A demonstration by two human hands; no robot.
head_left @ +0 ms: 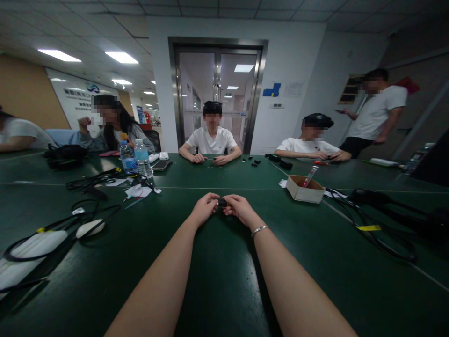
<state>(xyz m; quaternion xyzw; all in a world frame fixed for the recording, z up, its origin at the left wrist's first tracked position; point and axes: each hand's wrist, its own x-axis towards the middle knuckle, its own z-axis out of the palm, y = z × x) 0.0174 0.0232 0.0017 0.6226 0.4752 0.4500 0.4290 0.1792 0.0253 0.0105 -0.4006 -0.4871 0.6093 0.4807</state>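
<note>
Over the middle of the green table [217, 262], my two hands meet around a small black piece [222, 202], too small to name. The fingers of my right hand [240, 208] are closed on it; a silver bracelet [259, 230] circles that wrist. My left hand [205, 207] pinches at the piece's left end, where a small bright spot shows. Its exact shape is partly hidden by my fingertips.
An open cardboard box [305, 191] holding a clear tube stands to the right. Black cables [379, 224] lie beyond it. Two bottles [142, 157], paper scraps, more cables and a white mouse [90, 228] are on the left. Several people sit or stand around the table.
</note>
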